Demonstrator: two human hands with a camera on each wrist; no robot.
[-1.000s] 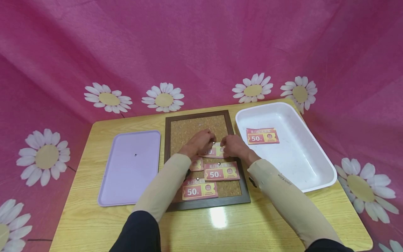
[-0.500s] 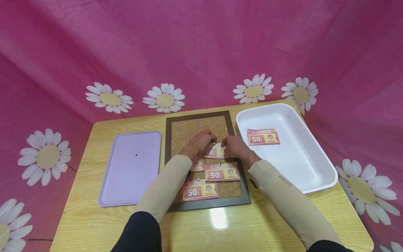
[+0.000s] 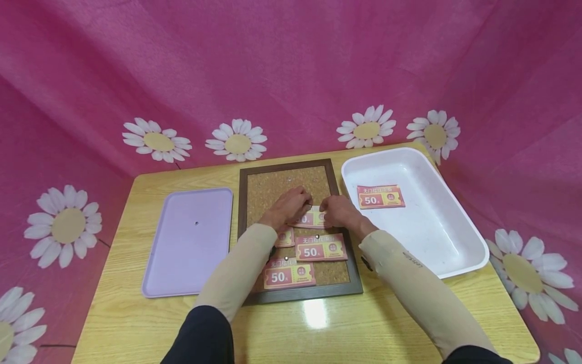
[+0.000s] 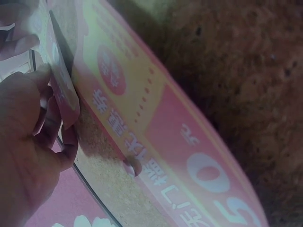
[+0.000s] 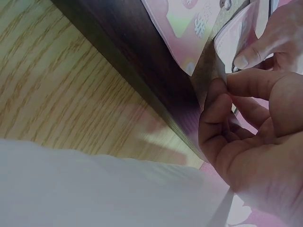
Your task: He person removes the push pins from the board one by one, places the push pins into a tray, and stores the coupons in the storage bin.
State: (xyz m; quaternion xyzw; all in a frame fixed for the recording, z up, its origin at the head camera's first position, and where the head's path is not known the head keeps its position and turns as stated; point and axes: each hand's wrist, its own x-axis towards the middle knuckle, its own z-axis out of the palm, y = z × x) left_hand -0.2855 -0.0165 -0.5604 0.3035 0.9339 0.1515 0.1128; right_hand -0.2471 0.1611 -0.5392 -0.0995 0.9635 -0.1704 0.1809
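Note:
In the head view, both hands work at a red and yellow coupon [image 3: 309,219] on the framed cork board [image 3: 282,187]. My left hand [image 3: 292,206] is at its upper left, fingers bent, with the thumb on a small silver pushpin [image 5: 235,69] at the coupon's top edge. My right hand [image 3: 340,209] pinches the coupon's right end between thumb and curled fingers. Below lie a right-hand coupon [image 3: 321,248], a lower coupon [image 3: 288,277] and a partly hidden coupon [image 3: 285,237]. Silver pins show on the first two.
Left of the board lies a lilac tray [image 3: 186,242] with one small pin [image 3: 196,223] on it. To the right, a white basin [image 3: 423,227] contains another coupon [image 3: 381,196]. Everything stands on a wooden table [image 3: 313,328] before a pink flowered curtain [image 3: 291,76].
Both hands stay at the same coupon with hardly any movement. The pin head seen by the left fingertips before is now covered in the head view.

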